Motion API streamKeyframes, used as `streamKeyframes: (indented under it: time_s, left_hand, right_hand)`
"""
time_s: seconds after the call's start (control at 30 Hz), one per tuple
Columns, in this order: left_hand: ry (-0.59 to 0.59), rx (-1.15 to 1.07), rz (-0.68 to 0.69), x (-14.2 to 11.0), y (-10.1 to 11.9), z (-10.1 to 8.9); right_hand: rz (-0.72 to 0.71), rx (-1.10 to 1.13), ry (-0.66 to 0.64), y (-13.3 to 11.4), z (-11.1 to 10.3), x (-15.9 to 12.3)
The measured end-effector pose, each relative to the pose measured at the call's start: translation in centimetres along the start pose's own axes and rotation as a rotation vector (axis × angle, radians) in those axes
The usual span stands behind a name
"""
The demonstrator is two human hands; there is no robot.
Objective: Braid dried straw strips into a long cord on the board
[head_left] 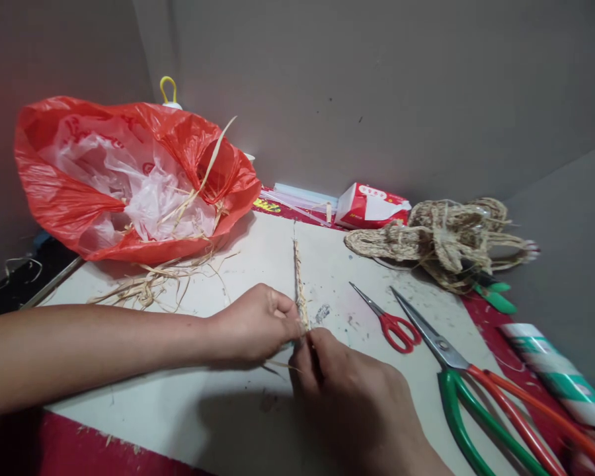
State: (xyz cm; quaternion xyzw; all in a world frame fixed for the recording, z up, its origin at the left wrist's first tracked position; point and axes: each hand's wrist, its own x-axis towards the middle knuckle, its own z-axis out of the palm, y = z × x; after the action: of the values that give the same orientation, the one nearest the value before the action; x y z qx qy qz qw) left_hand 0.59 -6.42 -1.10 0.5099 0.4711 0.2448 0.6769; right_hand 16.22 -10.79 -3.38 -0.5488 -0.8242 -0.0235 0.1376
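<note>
A thin straw braid [300,281] runs away from me along the pale board [258,258], its near end between my hands. My left hand [260,320] pinches the braid from the left, fingers curled in. From the right, my right hand [350,383] is closed round the near end, thumb and forefinger pressed together close to the left fingertips. A few loose strands poke out under my hands, and the strand ends inside the fingers are hidden.
On the left sits a red plastic bag [178,125] with loose straw [149,284] beside it. To the right lie small red scissors [396,330], large shears [443,350], bundled straw braid [441,231] and a green-white roll [560,373]. A tissue pack [374,205] lies at the back.
</note>
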Motion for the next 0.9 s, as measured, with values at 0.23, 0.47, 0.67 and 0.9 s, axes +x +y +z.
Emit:
streamKeyframes:
  time_s: [0.23,0.47,0.67,0.9]
  left_hand:
    - [0.04,-0.13,-0.032,-0.3,0.1,0.1]
    - [0.052,-0.143,-0.13,-0.3,0.3,0.0]
    - [0.021,-0.158,-0.129,-0.5,0.2,-0.5]
    - [-0.061,-0.205,-0.07,-0.4,0.6,-1.4]
  right_hand:
    - [-0.157,-0.197,0.04,-0.7,0.5,-1.0]
    - [-0.128,-0.012,-0.045,-2.2,0.1,-1.8]
    - [-0.018,0.385,-0.048,-2.0,-3.6,-0.7]
    - [0.395,0.706,0.022,1.4,-5.5,2.6]
